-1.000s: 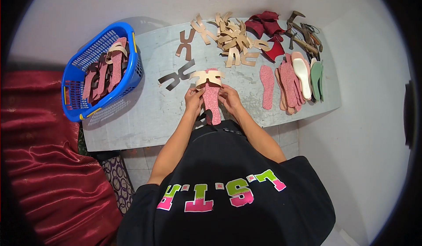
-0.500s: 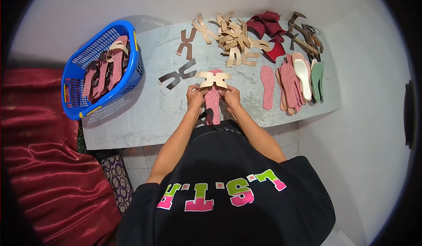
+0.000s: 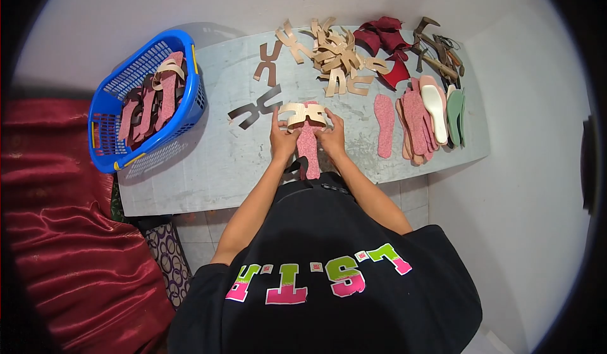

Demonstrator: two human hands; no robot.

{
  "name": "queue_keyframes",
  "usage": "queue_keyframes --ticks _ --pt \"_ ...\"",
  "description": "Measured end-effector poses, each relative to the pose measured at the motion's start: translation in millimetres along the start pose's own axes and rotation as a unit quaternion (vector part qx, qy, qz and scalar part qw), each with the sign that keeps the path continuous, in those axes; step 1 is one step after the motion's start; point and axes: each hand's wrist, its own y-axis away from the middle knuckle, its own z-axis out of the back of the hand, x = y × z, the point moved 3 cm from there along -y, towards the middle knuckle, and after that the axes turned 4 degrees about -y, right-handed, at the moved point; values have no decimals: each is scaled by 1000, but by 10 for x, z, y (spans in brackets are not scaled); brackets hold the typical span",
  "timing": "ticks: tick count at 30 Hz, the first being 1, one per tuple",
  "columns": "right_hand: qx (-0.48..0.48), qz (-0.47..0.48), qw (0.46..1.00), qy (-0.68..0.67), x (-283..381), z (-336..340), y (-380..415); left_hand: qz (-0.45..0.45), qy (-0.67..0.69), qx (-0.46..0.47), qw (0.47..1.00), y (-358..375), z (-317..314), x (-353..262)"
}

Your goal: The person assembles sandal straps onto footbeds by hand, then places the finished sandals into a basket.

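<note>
A pink speckled insole lies lengthwise before me near the table's front edge. Across its far end arches a beige H-shaped sandal strap. My left hand grips the strap's left side, fingers up along the outer edge and thumb low near the insole. On the opposite side my right hand holds the strap's right end in a like way. A dark curved strip is by the insole's near end, close to my shirt. The insole's underside is hidden.
Dark X-shaped straps lie left of my hands. Behind are a beige strap pile, red pieces and hammers. Insoles are stacked right. A blue basket with sandals stands left.
Both hands have shifted their hold, with fingers now raised along the outer sides of the beige strap. The strap's ends are bent down more around the insole.
</note>
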Motion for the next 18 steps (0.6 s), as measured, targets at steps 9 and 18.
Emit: queue_keyframes --ticks 9,18 --pt "45 -28 992 -114 146 -36 63 -58 8 5 998 -178 -39 366" --pt "44 -131 956 -261 154 -71 61 96 189 56 976 0 -54 8"
